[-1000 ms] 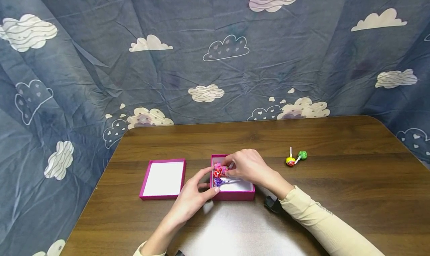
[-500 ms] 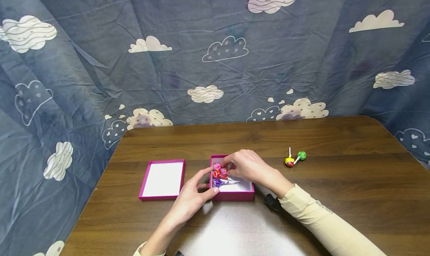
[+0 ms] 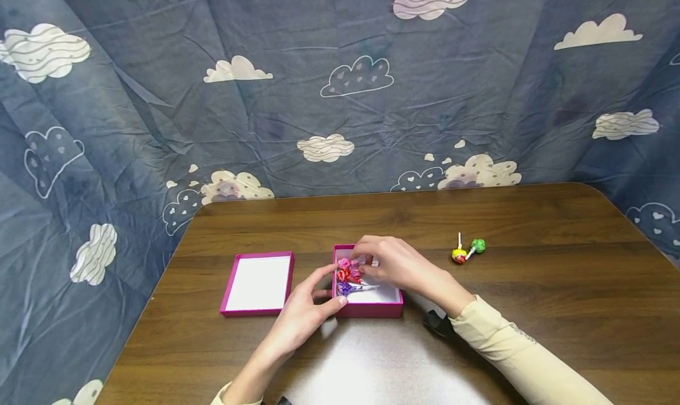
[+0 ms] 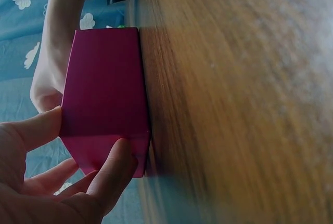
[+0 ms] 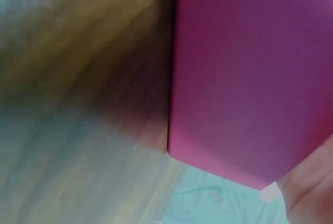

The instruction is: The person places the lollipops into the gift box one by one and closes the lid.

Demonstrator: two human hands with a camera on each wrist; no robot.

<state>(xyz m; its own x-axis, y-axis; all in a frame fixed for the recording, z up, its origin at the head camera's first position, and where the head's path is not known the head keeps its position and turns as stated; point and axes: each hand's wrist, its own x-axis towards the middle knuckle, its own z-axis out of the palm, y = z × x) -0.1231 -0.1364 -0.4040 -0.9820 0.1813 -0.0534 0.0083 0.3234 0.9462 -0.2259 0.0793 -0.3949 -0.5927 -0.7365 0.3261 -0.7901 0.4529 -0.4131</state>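
An open magenta box (image 3: pixel 369 310) with a white inside stands mid-table. At its left end lie several wrapped lollipops: pink (image 3: pixel 344 263), red (image 3: pixel 342 274) and purple (image 3: pixel 344 288), sticks pointing right. My left hand (image 3: pixel 303 307) holds the box at its near left corner, thumb at the rim. In the left wrist view, fingers (image 4: pixel 112 174) press the outer wall of the box (image 4: pixel 106 83). Above the box my right hand (image 3: pixel 395 263) reaches in, index finger and thumb apart beside the pink lollipops. The right wrist view shows mostly the box wall (image 5: pixel 250 78).
A matching lid (image 3: pixel 257 284) lies inside-up left of the box. On the right, a yellow-and-red lollipop (image 3: pixel 459 255) and a green lollipop (image 3: pixel 478 245) lie on the wooden table (image 3: pixel 558 304). A cloud-patterned curtain (image 3: pixel 287 110) hangs behind the table.
My right hand has shifted slightly right, and its index finger and thumb have spread apart above the pink lollipops. The left hand, box and lid stay where they were.
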